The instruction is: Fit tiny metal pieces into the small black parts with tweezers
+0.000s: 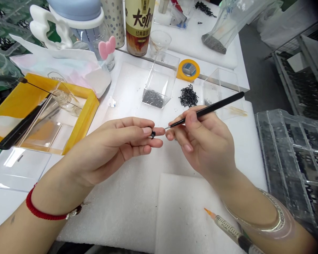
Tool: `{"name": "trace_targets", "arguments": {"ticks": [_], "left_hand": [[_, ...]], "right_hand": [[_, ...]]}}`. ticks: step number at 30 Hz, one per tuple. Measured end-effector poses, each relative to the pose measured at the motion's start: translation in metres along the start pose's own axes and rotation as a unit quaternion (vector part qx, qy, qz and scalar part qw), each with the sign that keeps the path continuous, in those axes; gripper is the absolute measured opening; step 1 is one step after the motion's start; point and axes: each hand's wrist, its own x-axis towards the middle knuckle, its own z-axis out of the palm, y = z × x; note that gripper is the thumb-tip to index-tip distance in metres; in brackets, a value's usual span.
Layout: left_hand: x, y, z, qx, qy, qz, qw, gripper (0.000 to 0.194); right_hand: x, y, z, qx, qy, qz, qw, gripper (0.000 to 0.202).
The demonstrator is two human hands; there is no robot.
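Note:
My left hand [122, 141] is closed in a pinch on a small black part [153, 134], held between thumb and fingers. Its exact kind is too small to tell. In my right hand [205, 141] is a slim black tool with a thin metal tip [217, 103], gripped like a pen. The tip reaches the left fingertips, close beside the black part. Below the right wrist lies a syringe [229, 227] with an orange tip. Beyond the hands are a pile of small black pieces [188, 96] and a clear box [160, 79] holding tiny dark grains.
A yellow roll of tape [188, 70] and another clear box [221, 84] stand at the back. To the left are a yellow tray [82, 120] and a clear lid [18, 169]. A bottle [139, 28] and a blue-lidded cup [78, 14] stand behind. Compartment boxes [288, 158] flank the right.

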Motion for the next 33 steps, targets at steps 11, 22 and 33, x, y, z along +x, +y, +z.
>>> {"name": "trace_targets", "arguments": {"ticks": [11, 22, 33], "left_hand": [[0.001, 0.0, -0.002, 0.003, -0.025, -0.011, 1.0, 0.012], [-0.002, 0.015, -0.001, 0.037, 0.17, 0.205, 0.963, 0.02], [-0.002, 0.014, 0.002, 0.023, 0.142, 0.19, 0.971, 0.017]], "right_hand": [[0.0, 0.0, -0.001, 0.013, -0.034, 0.017, 0.999, 0.013], [-0.008, -0.007, -0.006, -0.208, -0.331, 0.108, 0.914, 0.003], [-0.005, -0.007, -0.001, -0.357, -0.38, 0.084, 0.849, 0.003]]}}
